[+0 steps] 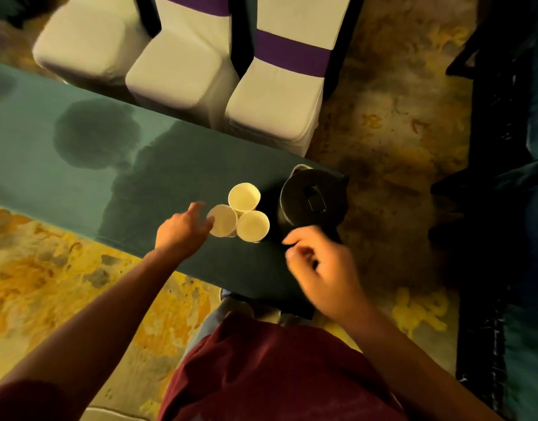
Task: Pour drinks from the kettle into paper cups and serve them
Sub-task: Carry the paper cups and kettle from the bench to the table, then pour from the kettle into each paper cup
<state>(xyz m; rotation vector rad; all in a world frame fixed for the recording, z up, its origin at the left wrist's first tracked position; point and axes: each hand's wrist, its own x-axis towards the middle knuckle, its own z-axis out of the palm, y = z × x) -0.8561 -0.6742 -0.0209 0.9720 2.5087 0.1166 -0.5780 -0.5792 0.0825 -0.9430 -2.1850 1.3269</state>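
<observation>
Three white paper cups stand in a tight cluster on the green tablecloth: a far cup, a left cup and a right cup. A black kettle with a closed lid stands just right of them, near the table's end. My left hand touches the left cup's side, fingers spread around it. My right hand hovers at the kettle's near side by its handle, fingers curled; whether it grips the handle is unclear.
The narrow table runs to the left, and its end lies just past the kettle. Three white-covered chairs with purple bands stand behind it. Patterned carpet surrounds the table. Dark furniture stands at the right.
</observation>
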